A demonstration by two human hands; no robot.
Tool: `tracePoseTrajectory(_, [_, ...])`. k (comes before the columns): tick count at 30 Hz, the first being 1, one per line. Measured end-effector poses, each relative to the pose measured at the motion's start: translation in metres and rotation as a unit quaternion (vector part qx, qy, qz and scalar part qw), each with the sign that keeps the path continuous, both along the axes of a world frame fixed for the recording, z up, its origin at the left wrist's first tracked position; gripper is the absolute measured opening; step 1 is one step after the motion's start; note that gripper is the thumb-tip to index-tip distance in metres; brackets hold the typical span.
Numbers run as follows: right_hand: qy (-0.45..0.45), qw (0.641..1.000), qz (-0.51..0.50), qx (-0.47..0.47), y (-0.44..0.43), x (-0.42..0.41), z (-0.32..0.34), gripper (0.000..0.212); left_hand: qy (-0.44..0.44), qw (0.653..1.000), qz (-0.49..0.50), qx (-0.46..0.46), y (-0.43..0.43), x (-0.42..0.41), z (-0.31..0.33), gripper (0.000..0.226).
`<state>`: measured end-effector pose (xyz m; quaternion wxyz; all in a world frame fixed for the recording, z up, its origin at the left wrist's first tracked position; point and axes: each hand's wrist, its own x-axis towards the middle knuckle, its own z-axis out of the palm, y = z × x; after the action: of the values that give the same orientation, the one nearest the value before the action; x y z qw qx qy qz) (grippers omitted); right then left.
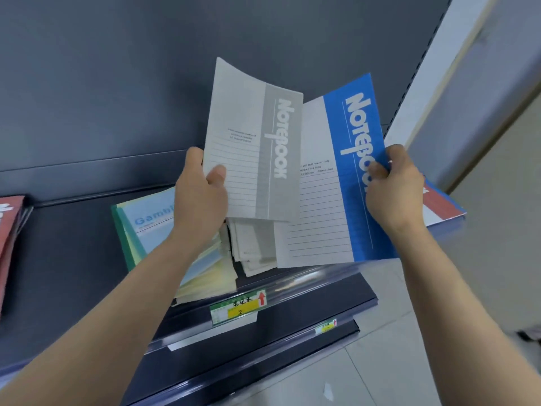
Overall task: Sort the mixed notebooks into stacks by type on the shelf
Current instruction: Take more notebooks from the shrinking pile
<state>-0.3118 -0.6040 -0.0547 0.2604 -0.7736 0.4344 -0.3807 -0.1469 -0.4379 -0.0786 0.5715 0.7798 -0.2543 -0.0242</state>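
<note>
Head: left hand grips grey notebook (right hand, blue notebook).

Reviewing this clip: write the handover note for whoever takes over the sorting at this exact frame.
Left hand grips the grey notebook, raised above the shelf.
Right hand grips the blue notebook beside it.
On the shelf: Gambol stack in the middle, red notebooks far left, red-striped notebook far right, loose pale notebooks under the held pair.
Done: stacks appear started.
Left: place both held notebooks, sort the loose ones.
</note>
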Motion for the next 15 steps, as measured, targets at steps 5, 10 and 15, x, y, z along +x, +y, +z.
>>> tracePoseTrajectory(5, [0.003,0.999,-0.053,-0.013,-0.037,-0.023,0.007,0.018,-0.009,0.999,-0.044,0.014,-0.044,-0.012,0.004,0.004])
tracePoseTrajectory(10, [0.025,0.997,-0.061,-0.033,-0.104,-0.051,0.012,0.015,-0.014,0.999,-0.033,0.011,-0.084,-0.02,0.012,0.004])
tracePoseTrajectory(15, [0.03,0.997,-0.062,-0.017,-0.184,-0.084,0.018,0.024,0.003,1.0,0.01,0.002,-0.131,-0.047,0.005,0.01])
